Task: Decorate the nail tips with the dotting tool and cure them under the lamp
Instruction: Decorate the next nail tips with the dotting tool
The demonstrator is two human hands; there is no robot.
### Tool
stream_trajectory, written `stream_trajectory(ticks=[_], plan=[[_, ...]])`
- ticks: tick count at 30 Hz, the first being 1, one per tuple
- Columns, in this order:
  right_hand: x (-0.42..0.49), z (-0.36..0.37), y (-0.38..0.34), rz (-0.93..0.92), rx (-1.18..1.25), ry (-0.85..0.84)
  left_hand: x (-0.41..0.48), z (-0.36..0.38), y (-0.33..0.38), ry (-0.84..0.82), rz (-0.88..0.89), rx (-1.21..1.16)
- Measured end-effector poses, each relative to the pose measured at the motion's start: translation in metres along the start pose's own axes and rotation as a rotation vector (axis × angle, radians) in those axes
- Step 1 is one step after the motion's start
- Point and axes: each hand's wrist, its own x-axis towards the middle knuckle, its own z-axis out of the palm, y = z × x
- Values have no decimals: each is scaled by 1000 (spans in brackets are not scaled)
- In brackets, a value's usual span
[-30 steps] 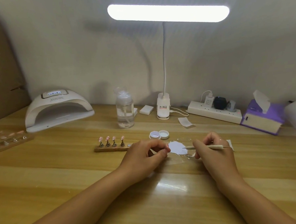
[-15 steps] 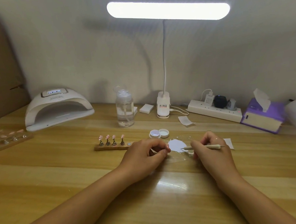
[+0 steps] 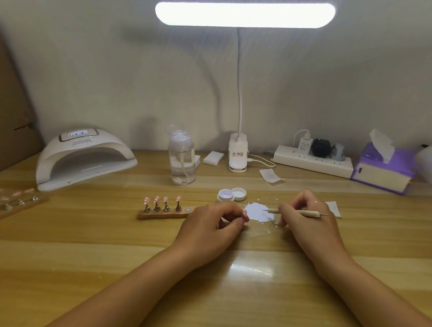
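- Head view, step in hand: we are judging this to be the loading of the dotting tool [image 3: 300,212] with colour. The right hand [image 3: 310,224] is gripping it pen-fashion, fingers curled round the shaft. The tip is lying at the right edge of the white gel patch [image 3: 256,212] on the tabletop [image 3: 89,245].
- Head view, left hand [image 3: 208,230]: it is resting just beside the patch, fingers curled in and thumb meeting forefinger. We are unable to tell whether anything is pinched there.
- Head view, task items: four nail tips [image 3: 161,199] are standing upright on the wooden holder [image 3: 160,214], just left of the left hand. The curing lamp [image 3: 84,160] is sitting well apart at the rear left.
- Technique: we are recommending a light touch at the patch edge, taking up only a small bead, then lifting straight up. An overloaded tip is likely to flood a dot.
- Against the earlier frames: both hands are staying almost where they were. The tool tip is sitting slightly further into the patch. The holder and curing lamp are unchanged.
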Motion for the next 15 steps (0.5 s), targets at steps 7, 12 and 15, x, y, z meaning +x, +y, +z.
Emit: stream_trajectory(ticks=[7,12,15], plan=[[-2,1,-1,-6,-7,-57,0,0,1,13,59,20],[-2,1,0,-20,8,-55,-1,-1,0,18,69,-2],[-1,0,0,-18,150,10,0,-1,0,10,69,-20]])
